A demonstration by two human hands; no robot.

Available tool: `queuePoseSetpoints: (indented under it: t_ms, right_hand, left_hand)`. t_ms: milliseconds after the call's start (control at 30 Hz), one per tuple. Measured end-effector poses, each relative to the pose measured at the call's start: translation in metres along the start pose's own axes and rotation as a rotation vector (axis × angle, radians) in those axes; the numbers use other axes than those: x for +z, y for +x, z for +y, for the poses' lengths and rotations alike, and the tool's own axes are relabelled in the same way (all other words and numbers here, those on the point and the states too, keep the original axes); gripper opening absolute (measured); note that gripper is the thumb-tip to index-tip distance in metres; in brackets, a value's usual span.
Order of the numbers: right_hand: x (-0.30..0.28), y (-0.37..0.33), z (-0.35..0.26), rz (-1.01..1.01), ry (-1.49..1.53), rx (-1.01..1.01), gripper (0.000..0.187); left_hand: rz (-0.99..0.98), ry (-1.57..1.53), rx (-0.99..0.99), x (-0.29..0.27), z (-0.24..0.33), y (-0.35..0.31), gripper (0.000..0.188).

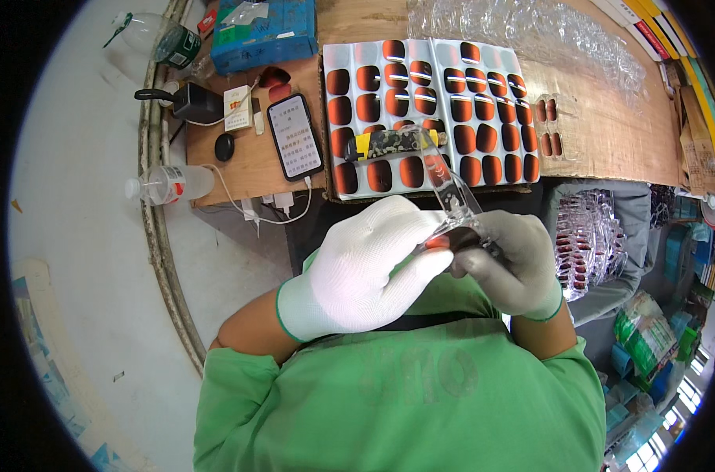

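Both my hands wear white knit gloves and meet just in front of the table edge. My left hand [373,263] pinches a clear plastic glasses frame [454,197] from the left side. From the right, the fingers of my right hand [519,256] close round the same frame. Between the fingertips shows a dark lens with an orange edge [461,237]; how far it sits in the rim is hidden. Beyond the hands, a tray [442,102] carries rows of dark-to-orange tinted lenses. A patterned tool with yellow bands [393,143] lies across the lenses.
Left of the tray are a lit phone [296,138] on a charging cable, a small white box [237,108] and a blue box [265,35]. Clear frames [530,39] are piled at the back. Finished-looking glasses [584,240] fill a grey-lined bin at right. Plastic bottle [171,185] lies at left.
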State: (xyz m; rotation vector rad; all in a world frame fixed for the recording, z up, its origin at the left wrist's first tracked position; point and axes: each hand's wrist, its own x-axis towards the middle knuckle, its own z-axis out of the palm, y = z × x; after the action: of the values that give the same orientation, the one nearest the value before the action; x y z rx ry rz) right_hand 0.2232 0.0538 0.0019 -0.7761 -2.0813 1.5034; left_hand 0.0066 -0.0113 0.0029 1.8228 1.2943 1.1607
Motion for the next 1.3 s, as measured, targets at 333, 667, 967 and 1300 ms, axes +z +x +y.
queuePoseSetpoints:
  t_ms: [333, 667, 967, 1300]
  right_hand:
    - [0.006, 0.000, -0.023, 0.112, -0.254, -0.053, 0.013]
    - [-0.027, 0.005, 0.019, -0.384, 0.336, 0.027, 0.045]
    - [-0.139, -0.011, 0.117, 0.450, -0.519, 0.485, 0.043]
    - [-0.205, 0.021, 0.219, 0.335, -0.684, 0.980, 0.074]
  left_hand:
    - [0.082, 0.119, 0.053, 0.009, 0.007, -0.003, 0.016]
    - [-0.203, -0.362, 0.009, 0.003, -0.027, 0.037, 0.024]
    - [-0.178, -0.340, -0.294, 0.022, -0.064, 0.101, 0.034]
    - [0.146, -0.005, -0.525, 0.058, -0.173, 0.218, 0.056]
